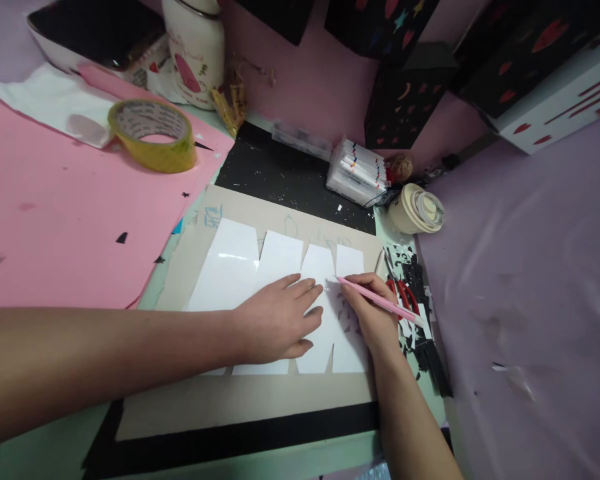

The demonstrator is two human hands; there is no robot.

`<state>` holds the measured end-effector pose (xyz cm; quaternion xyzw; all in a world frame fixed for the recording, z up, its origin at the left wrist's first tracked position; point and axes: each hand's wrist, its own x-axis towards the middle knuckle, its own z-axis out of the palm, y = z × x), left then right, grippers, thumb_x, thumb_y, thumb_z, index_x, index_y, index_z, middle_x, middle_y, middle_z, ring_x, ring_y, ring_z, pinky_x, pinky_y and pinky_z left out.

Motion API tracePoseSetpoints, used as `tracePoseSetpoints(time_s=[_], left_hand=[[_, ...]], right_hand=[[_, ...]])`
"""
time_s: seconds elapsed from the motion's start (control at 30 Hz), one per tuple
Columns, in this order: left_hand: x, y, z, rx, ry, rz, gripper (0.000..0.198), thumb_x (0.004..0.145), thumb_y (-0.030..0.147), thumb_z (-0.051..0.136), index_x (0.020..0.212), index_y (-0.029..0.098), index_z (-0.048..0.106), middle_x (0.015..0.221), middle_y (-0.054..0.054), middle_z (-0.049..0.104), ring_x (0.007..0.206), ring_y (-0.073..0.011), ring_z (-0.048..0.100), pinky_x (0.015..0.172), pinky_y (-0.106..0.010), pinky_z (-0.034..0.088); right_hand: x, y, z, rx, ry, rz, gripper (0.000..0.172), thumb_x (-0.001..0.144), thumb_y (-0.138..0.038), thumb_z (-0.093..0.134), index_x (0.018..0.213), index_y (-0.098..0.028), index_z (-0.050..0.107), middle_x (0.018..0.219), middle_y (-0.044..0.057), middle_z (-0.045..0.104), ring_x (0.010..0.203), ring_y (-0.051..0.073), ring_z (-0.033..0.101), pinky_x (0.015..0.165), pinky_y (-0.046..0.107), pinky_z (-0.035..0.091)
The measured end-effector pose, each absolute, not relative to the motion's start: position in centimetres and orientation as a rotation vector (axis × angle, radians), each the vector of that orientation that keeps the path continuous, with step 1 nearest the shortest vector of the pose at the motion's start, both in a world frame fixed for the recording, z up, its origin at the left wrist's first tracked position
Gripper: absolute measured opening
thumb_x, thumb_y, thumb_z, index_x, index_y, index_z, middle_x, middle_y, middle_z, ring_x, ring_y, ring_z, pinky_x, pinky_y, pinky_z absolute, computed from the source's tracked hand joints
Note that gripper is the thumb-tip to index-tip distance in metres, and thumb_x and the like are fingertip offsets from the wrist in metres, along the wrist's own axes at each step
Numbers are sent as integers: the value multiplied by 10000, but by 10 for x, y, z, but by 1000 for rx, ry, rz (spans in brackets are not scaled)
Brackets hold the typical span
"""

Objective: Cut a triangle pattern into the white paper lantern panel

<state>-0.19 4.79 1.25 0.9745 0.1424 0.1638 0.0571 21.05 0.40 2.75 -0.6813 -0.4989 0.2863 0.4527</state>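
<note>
A white paper cutout point(230, 267) with tapered panels and V-shaped notches along its top and bottom edges lies on a beige board point(260, 393). My left hand point(283, 320) rests flat on it near the middle, fingers spread. At the right panels, my right hand point(373, 310) grips a pink pen point(380, 301), its tip touching or just over the paper close to a notch. Small dark marks show on the rightmost panel, partly covered by my right hand. Red-handled scissors point(404, 293) lie just beyond that hand.
Pink sheets point(70, 220) hold a roll of yellow tape point(153, 137) at left. Behind the board are black paper point(280, 170) and a case of markers point(357, 173). A lidded cup point(415, 210) and black paper scraps point(423, 340) sit by the right wall. Decorated black boxes point(405, 97) hang above.
</note>
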Motion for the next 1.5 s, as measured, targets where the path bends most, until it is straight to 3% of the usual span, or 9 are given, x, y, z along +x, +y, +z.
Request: tracePoseSetpoints(time_s=[0.1,0.27,1.5], left_hand=[[-2,48,13,2968,441,481,467,874,459,584,1193,122,639,1359,-219,579,1251,-351,531,1040,-494,410],[-3,47,14,2965,449,470,449,885,455,563,1175,123,645,1349,-215,585,1235,-345,539,1038,-486,410],[-3,46,10,2958,435,529,449,882,447,562,1171,113,647,1326,-233,595,1221,-360,557,1036,-502,425]], right_hand=[[210,4,27,-1694,-1220,710,49,776,-259,700,766,-210,702,710,6,691,654,165,631,570,264,494],[206,5,28,-1686,-1319,710,81,732,-171,635,660,-206,645,614,-21,634,567,138,550,512,246,434],[208,10,33,-1806,-1334,867,64,709,-171,636,660,-212,633,661,-18,654,641,146,558,575,253,426]])
